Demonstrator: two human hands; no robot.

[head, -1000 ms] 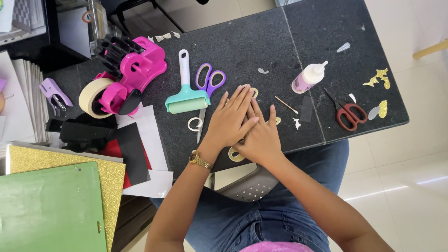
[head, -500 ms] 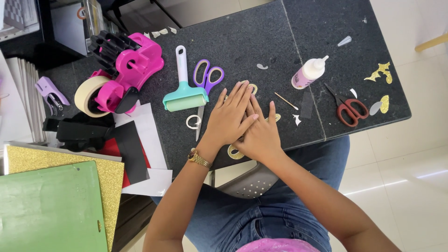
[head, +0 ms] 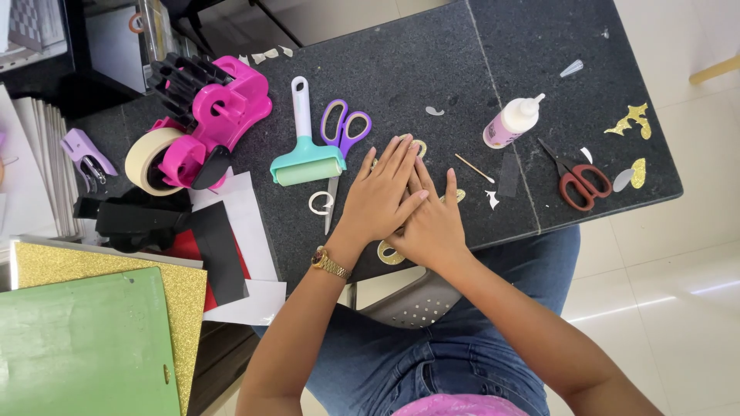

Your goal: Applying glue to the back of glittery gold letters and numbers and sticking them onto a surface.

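Observation:
My left hand (head: 381,192), with a gold watch (head: 331,263) on its wrist, lies flat on the black table (head: 401,69), fingers spread. It rests partly over my right hand (head: 433,225), which is also flat. Both palms press on a gold glitter cutout (head: 388,254), and only its edges show around the hands. Neither hand grips anything.
Just beyond the hands are a teal roller (head: 307,162) and purple scissors (head: 344,132). A glue bottle (head: 510,123), a thin stick (head: 474,168), red scissors (head: 580,182) and gold scraps (head: 634,119) lie to the right. On the left are a pink tape dispenser (head: 212,115), gold sheet (head: 92,270) and green sheet (head: 77,347).
Both hands stay pressed flat on the same spot. Only the view shifts slightly.

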